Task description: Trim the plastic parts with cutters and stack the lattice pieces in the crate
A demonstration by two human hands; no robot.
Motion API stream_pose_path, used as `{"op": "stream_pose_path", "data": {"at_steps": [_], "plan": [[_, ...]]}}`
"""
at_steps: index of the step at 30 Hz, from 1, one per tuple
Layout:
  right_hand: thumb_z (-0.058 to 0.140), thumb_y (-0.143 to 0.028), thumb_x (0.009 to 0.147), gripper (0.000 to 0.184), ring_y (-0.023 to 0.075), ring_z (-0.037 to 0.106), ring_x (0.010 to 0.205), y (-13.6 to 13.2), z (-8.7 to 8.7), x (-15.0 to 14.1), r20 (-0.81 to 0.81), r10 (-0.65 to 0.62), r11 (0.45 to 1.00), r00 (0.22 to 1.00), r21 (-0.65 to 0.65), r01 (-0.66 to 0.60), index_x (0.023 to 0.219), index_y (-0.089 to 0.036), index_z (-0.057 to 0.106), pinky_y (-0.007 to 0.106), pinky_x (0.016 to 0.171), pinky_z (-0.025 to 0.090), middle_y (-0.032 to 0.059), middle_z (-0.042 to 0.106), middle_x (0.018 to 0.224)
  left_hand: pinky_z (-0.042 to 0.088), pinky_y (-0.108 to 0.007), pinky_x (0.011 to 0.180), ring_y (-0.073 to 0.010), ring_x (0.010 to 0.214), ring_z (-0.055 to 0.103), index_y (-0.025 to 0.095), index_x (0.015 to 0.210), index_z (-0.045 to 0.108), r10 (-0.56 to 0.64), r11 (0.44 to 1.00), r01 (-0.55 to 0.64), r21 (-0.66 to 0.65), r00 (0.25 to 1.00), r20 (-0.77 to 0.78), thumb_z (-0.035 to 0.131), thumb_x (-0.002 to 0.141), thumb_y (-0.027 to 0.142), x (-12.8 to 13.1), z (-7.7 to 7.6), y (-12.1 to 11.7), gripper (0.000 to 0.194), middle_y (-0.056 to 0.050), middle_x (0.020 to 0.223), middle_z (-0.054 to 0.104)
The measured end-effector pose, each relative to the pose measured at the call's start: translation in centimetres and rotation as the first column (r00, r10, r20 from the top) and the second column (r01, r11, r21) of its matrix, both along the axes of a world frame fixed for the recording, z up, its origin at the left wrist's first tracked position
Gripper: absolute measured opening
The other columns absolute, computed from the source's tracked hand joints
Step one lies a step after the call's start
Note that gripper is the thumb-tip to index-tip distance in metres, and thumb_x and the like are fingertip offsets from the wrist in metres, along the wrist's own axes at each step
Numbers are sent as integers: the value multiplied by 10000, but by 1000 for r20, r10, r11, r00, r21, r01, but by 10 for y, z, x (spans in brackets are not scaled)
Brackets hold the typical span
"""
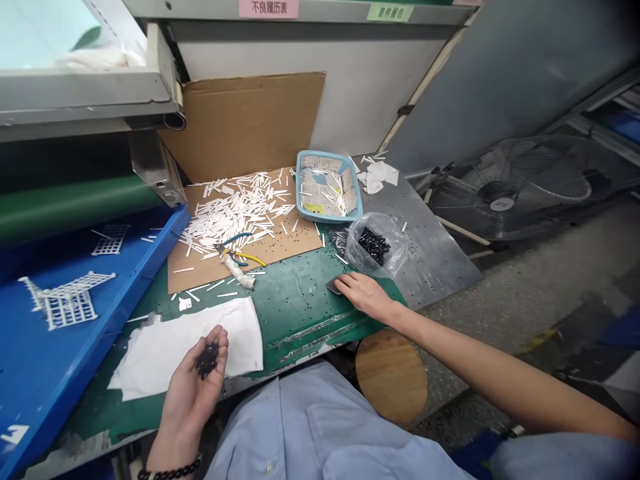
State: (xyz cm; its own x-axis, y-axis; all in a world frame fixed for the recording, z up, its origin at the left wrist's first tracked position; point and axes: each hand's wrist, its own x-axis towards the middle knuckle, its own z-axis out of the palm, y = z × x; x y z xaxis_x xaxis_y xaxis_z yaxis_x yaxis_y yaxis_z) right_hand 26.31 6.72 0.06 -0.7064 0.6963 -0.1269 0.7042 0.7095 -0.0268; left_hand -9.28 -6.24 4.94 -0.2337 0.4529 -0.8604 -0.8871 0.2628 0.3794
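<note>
Palm up, my left hand is cupped around a small heap of black pieces, above a white cloth. My right hand rests low over the green mat, its fingers closed on a thin, flat grey piece whose exact kind I cannot make out. Tiny black bits lie scattered on the mat around it. Just beyond that hand sits a clear plastic bag, open at the top, with many black pieces inside.
Many white sticks lie on a cardboard sheet, with pliers at its front edge. A blue basket lined with newspaper holds more sticks. White lattice parts lie in a blue tray at left; a stool stands below.
</note>
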Motion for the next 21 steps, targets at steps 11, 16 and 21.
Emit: {"op": "stream_pose_path", "data": {"at_steps": [11, 16, 21], "plan": [[404, -35, 856, 365, 207, 526, 945, -47, 60, 84, 136, -305, 951, 943, 92, 295, 1127, -196, 589, 291, 744, 394, 84, 630, 1088, 618, -212, 645, -150, 750, 699, 12, 1089, 612, -86, 996, 86, -11, 996, 17, 404, 924, 79, 1, -4, 17, 273, -145, 901, 695], [363, -104, 927, 321, 233, 485, 954, 15, 31, -58, -17, -296, 953, 955, 60, 296, 1160, -170, 575, 308, 746, 391, 125, 600, 1074, 619, -217, 650, -154, 750, 701, 13, 1094, 614, -147, 989, 147, 4, 989, -23, 411, 922, 80, 4, 4, 25, 275, -148, 905, 699], [319, -228, 984, 312, 238, 470, 975, 21, 8, -75, -40, -163, 987, 986, -7, 163, 1087, -176, 609, 327, 764, 401, 119, 603, 1036, 617, -213, 635, -151, 739, 701, 29, 1127, 609, -173, 985, 172, -16, 983, -57, 400, 924, 82, 2, 13, 26, 297, -141, 891, 703]]}}
